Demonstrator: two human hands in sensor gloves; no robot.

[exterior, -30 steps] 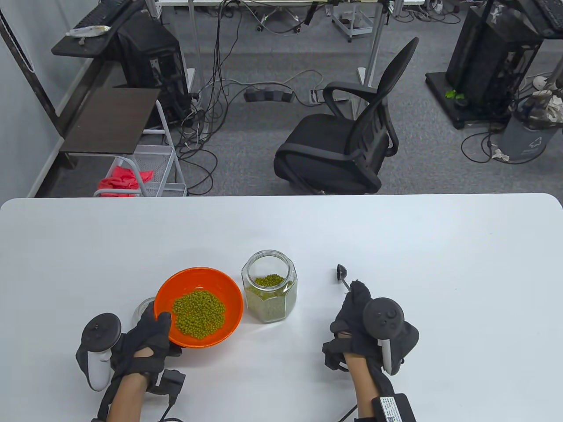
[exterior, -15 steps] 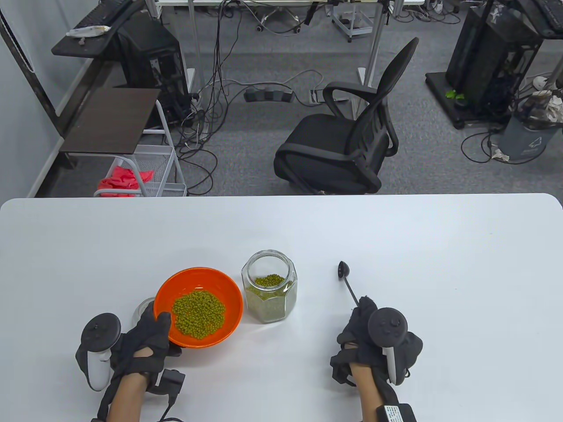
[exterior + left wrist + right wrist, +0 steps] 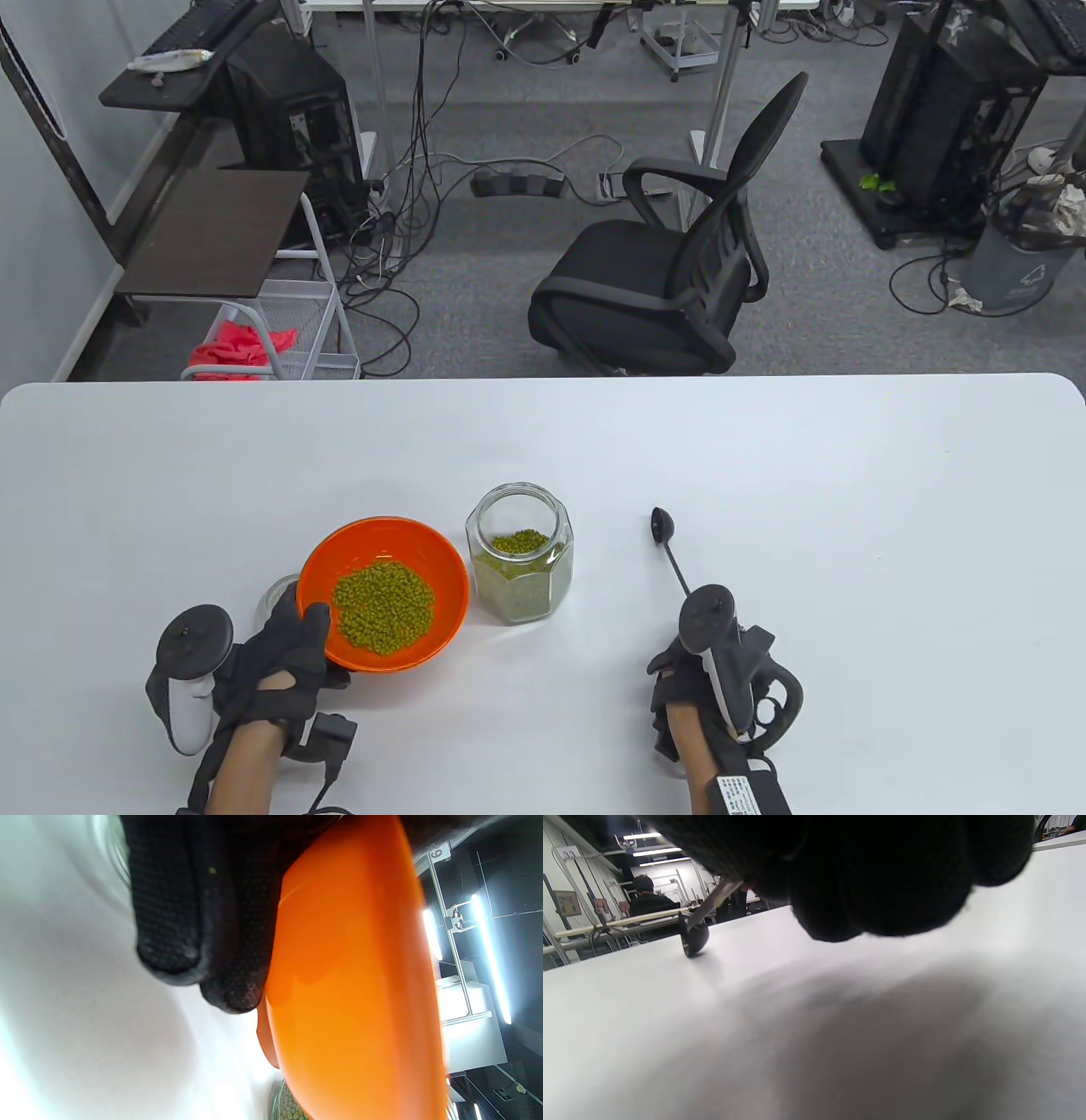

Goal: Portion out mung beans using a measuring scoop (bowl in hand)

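An orange bowl (image 3: 441, 564) holding a heap of mung beans (image 3: 383, 607) is gripped at its near-left rim by my left hand (image 3: 293, 641), thumb over the rim, fingers (image 3: 203, 942) under the bowl's side (image 3: 352, 984). Just right of it stands an open glass jar (image 3: 519, 556), part full of beans. A black measuring scoop (image 3: 661, 525) rests its head (image 3: 692, 938) on the table, right of the jar. My right hand (image 3: 683, 666) is rolled onto its side at the handle's near end. Its curled fingers (image 3: 882, 891) pinch the handle.
A clear glass lid (image 3: 273, 596) lies on the white table (image 3: 848, 509) behind the bowl, half hidden by it. Beyond the table's far edge are a black office chair (image 3: 670, 280) and a small wire cart (image 3: 288, 340).
My right hand has slid back along the scoop handle toward the near edge and rolled onto its side. The scoop head stays on the table. Left hand and bowl have not moved.
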